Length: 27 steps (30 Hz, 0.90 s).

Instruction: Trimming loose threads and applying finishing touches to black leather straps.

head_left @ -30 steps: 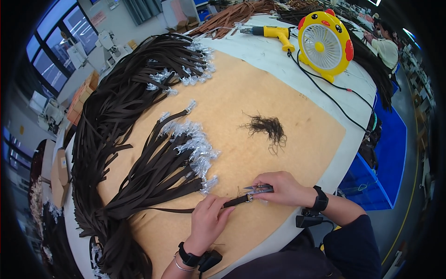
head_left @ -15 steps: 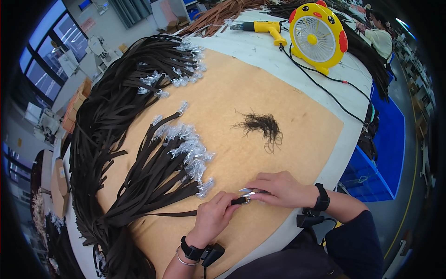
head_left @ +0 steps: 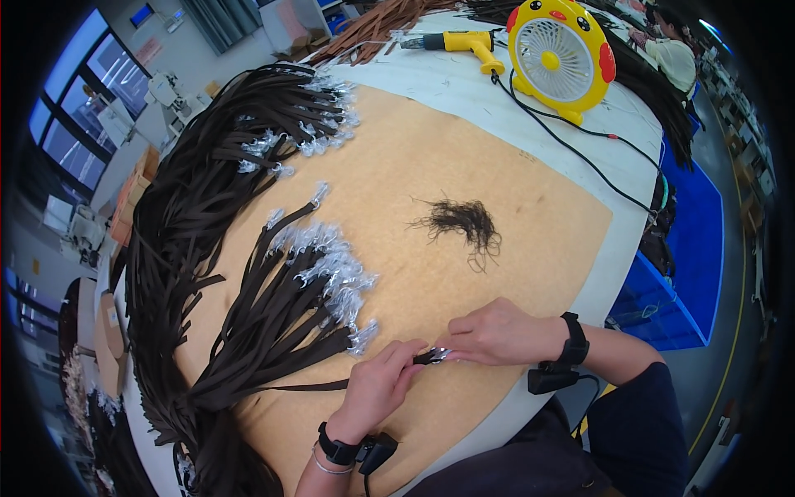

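My left hand (head_left: 380,383) is closed on a dark brown strap (head_left: 306,386) close to its end, just above the board. The strap runs left from my fingers into the bundle. My right hand (head_left: 497,333) pinches at the strap's shiny silver end (head_left: 437,355), fingertips almost meeting those of the left. Whether that shine is metal or clear wrapping, I cannot tell; anything inside my right palm is hidden. Beside my left hand fans a bundle of dark straps (head_left: 281,331), their ends in clear plastic wrapping (head_left: 335,273).
A tan board (head_left: 530,224) covers the white table. Loose dark thread scraps (head_left: 465,225) lie on it. More straps (head_left: 174,224) heap along the left. Farther back are a yellow heat gun (head_left: 464,43) and a yellow fan (head_left: 556,62). A blue bin (head_left: 687,282) stands right; a person (head_left: 669,56) sits beyond.
My right hand has shifted slightly left and up, against the strap's end. The silver blades that showed at its fingertips are no longer distinct. My left hand keeps its hold on the strap.
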Tool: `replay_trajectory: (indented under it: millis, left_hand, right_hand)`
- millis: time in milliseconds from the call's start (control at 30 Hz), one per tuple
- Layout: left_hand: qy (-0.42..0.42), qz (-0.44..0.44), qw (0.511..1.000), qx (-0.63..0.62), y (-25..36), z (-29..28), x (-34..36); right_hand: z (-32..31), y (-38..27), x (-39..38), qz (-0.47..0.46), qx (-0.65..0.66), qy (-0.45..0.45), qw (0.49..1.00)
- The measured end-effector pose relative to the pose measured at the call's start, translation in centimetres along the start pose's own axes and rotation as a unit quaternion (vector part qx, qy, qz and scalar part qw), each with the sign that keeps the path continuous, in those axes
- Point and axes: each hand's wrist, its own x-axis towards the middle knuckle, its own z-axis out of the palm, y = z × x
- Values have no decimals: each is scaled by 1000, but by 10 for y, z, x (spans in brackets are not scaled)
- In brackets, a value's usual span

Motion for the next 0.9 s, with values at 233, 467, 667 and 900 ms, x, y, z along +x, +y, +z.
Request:
replay_trajectory:
  millis: [233, 467, 667, 900]
  left_hand:
    - [-30, 62, 996, 55, -10, 1, 1]
    - [-13, 35, 999, 24, -6, 1, 1]
    - [-8, 49, 997, 52, -7, 0, 0]
    - [-18, 65, 986, 152, -2, 5, 2]
  right_hand:
    - [-5, 0, -1, 14, -2, -17, 1000]
    - [8, 3, 3, -9, -12, -2, 1000]
    - [11, 5, 6, -18, -2, 10, 1000]
    - [8, 4, 7, -21, -11, 2, 1000]
